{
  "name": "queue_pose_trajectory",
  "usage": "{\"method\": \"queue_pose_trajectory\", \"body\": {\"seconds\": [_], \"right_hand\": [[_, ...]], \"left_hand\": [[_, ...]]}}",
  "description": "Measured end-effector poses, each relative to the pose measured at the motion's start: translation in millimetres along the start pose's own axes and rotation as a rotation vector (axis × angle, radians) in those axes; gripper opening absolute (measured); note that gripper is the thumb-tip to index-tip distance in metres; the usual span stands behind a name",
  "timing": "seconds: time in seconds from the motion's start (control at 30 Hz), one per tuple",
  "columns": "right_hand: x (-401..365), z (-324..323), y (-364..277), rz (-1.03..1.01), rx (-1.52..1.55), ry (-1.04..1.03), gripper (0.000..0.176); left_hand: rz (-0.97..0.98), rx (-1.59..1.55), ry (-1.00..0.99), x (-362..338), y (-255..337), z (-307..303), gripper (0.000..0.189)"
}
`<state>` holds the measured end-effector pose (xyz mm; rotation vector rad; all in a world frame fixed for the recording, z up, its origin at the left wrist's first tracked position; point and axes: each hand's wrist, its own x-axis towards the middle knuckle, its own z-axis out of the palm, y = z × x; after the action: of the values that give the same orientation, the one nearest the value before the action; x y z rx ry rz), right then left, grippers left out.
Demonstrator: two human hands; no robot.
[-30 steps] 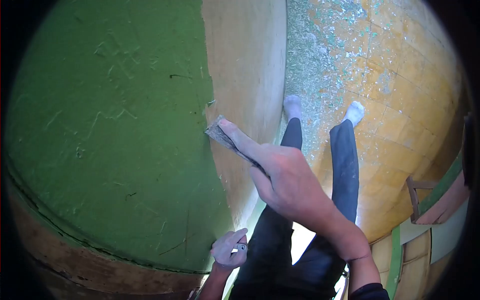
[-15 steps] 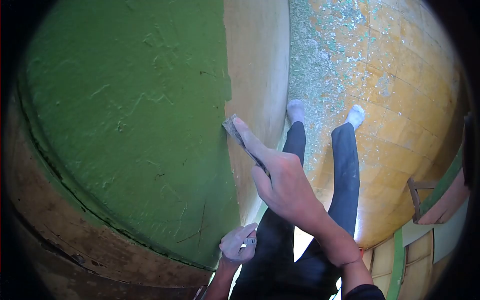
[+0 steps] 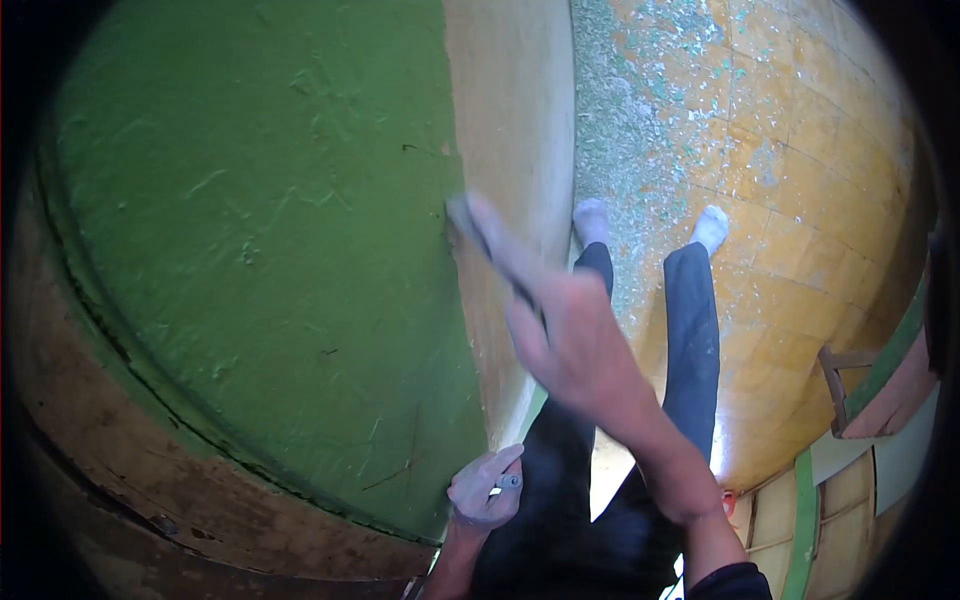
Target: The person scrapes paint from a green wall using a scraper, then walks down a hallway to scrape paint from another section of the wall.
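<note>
A flat scraper (image 3: pixel 463 216) is gripped in my right hand (image 3: pixel 572 330), blurred by motion, with the index finger stretched along it. Its blade end meets the edge between the green paint (image 3: pixel 270 260) and the bare pale strip (image 3: pixel 510 130) of the wall. Lower down, my left hand (image 3: pixel 485 488) is closed near the bottom edge of the green area, its fingers curled around a small pale cylindrical object (image 3: pixel 508 482), only the end of which shows. Dust coats both hands.
Paint flakes (image 3: pixel 625 110) lie thick along the wall's foot and scattered over the yellow tiled floor (image 3: pixel 800 240). My socked feet (image 3: pixel 710 229) stand there. A wooden frame piece (image 3: pixel 832 392) is at right, and a brown wooden edge (image 3: pixel 200 500) borders the green surface.
My right hand and the scraper have moved a little up along the paint edge. My left hand has shifted slightly right, still closed. The view has shifted slightly.
</note>
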<state>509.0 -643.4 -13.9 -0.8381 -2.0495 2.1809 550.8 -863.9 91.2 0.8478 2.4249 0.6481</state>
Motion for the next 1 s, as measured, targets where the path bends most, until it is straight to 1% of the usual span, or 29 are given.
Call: {"method": "queue_pose_trajectory", "body": {"seconds": [0.03,0.1,0.13,0.2,0.23,0.33,0.37,0.47,0.5,0.6,0.63,0.73,0.77,0.83,0.87,0.9,1.0], "right_hand": [[-13,2,-5,0.011,-0.049,-0.029,0.070],[-11,-7,-7,0.133,-0.013,-0.119,0.070],[10,-23,-14,0.237,0.076,-0.184,0.069],[17,-25,-10,0.216,0.162,-0.183,0.069],[7,-12,1,0.097,0.158,-0.114,0.069],[-11,-3,1,0.039,0.028,-0.091,0.071],[-5,-7,5,0.113,0.085,-0.122,0.072],[25,-23,-7,0.187,0.092,-0.161,0.073],[13,-9,7,0.081,0.102,-0.097,0.072],[-6,5,11,-0.061,0.094,-0.022,0.071],[0,0,12,-0.044,0.051,-0.029,0.071],[33,-20,2,0.153,0.156,-0.122,0.072],[28,-15,5,0.086,0.165,-0.090,0.072],[10,-3,17,-0.091,0.059,-0.020,0.074],[0,3,22,-0.176,0.002,0.023,0.075],[2,1,21,-0.150,0.022,0.004,0.075],[40,-28,-2,0.173,0.106,-0.156,0.076]], "left_hand": [[-0.012,-0.025,0.005,-1,1,-2,0.023],[-0.014,-0.036,0.004,-1,1,-1,0.022],[-0.014,-0.034,0.011,0,0,0,0.022],[-0.022,0.000,-0.009,3,0,0,0.022],[-0.031,0.013,-0.029,2,3,-2,0.023],[-0.029,-0.058,0.009,1,0,1,0.023],[-0.012,-0.050,0.013,2,-1,2,0.023],[-0.010,-0.025,0.008,0,-1,2,0.023],[-0.022,-0.022,0.001,1,1,1,0.023],[-0.022,-0.041,0.013,1,-1,1,0.023],[-0.021,-0.050,0.022,-1,-2,2,0.023],[-0.028,-0.019,0.022,2,-1,4,0.022],[-0.041,-0.006,0.008,1,-1,0,0.022],[-0.065,-0.010,-0.022,-1,3,-3,0.021],[-0.050,-0.013,-0.003,0,2,-2,0.021],[-0.035,-0.019,0.013,2,1,0,0.021],[-0.027,-0.027,0.019,-1,-2,4,0.021]]}}
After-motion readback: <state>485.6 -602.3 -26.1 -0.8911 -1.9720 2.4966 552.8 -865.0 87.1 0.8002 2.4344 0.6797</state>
